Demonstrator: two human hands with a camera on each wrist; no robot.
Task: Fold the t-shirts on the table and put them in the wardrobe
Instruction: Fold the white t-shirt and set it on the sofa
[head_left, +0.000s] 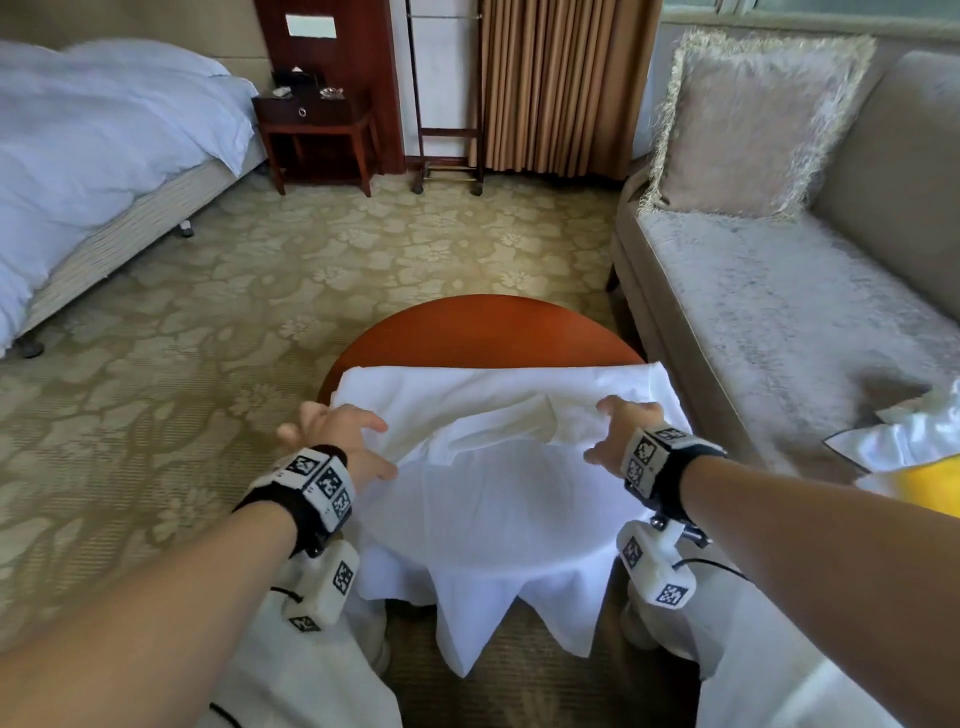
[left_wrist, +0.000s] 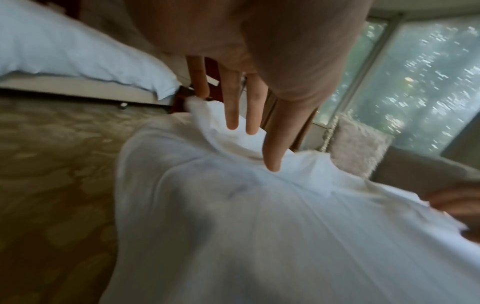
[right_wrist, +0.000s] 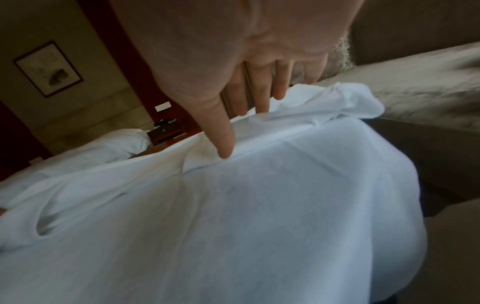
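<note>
shirt (head_left: 493, 499) draped over table (head_left: 483, 327) | left hand (head_left: 337, 434) fingers straight, touching shirt | right hand (head_left: 623, 426) likewise

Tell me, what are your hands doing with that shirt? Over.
Left hand and right hand open, fingers on the shirt. Shirt spread on the table, hem hanging off. Nothing in the way.

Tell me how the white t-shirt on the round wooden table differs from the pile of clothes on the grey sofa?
The white t-shirt lies spread over the round wooden table, its hem hanging off the near edge; the pile of clothes sits crumpled on the grey sofa. The left hand and right hand touch the t-shirt; nobody touches the pile. The pile includes yellow. Both contain white fabric.
</note>
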